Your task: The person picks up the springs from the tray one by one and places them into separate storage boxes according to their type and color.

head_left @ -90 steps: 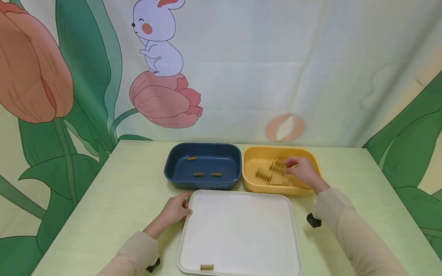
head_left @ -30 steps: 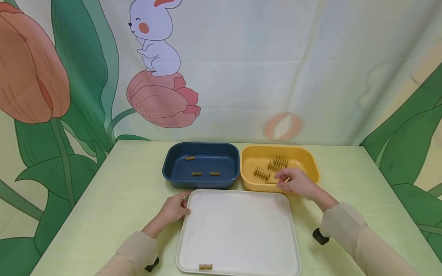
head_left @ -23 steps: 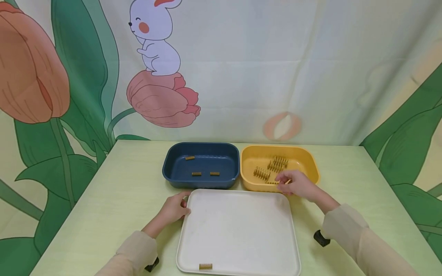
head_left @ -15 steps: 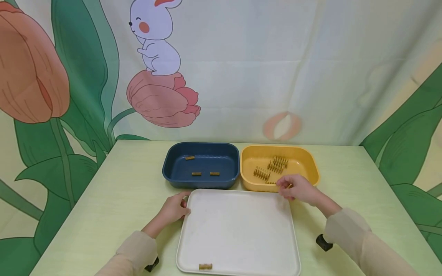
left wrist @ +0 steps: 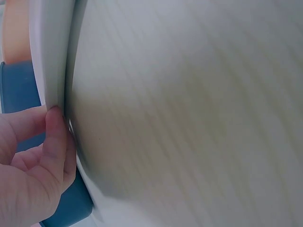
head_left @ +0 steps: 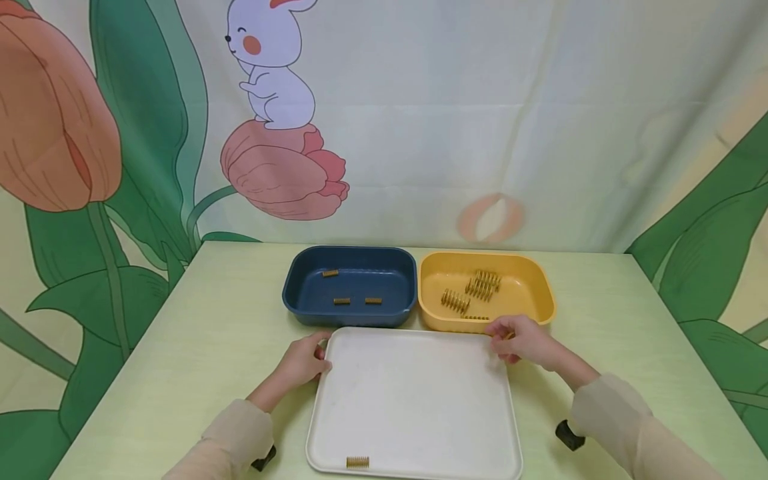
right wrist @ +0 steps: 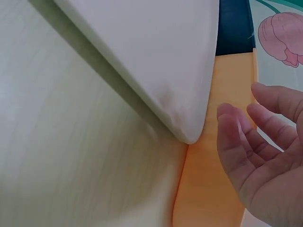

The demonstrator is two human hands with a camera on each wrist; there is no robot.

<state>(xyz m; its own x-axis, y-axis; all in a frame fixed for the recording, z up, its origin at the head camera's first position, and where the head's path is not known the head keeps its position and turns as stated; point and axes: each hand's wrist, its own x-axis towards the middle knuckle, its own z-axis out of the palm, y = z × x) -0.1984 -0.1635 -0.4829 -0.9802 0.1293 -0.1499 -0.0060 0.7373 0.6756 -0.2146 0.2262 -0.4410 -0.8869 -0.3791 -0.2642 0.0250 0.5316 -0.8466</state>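
Observation:
My left hand (head_left: 300,360) pinches the left edge of a white tray (head_left: 414,400) near its far left corner. In the left wrist view the fingers (left wrist: 56,137) press on the tray's rim. My right hand (head_left: 525,343) hovers by the tray's far right corner, fingers bent loosely; in the right wrist view nothing shows between them. A small brass coil spring (head_left: 358,462) lies at the tray's near edge. Behind the tray, a yellow bin (head_left: 534,293) holds several larger brass springs (head_left: 456,301). Three small springs (head_left: 341,301) lie in the blue bin (head_left: 387,277).
The two bins stand side by side on a pale green table (head_left: 228,320), close behind the tray. A printed curtain (head_left: 408,120) with a rabbit and tulips rises at the table's back edge. A black wrist device (head_left: 569,435) shows under the right sleeve.
My right hand has come from over the yellow bin back toward me, to the tray's far right corner. The left hand keeps its place on the tray, and the visible springs lie unmoved.

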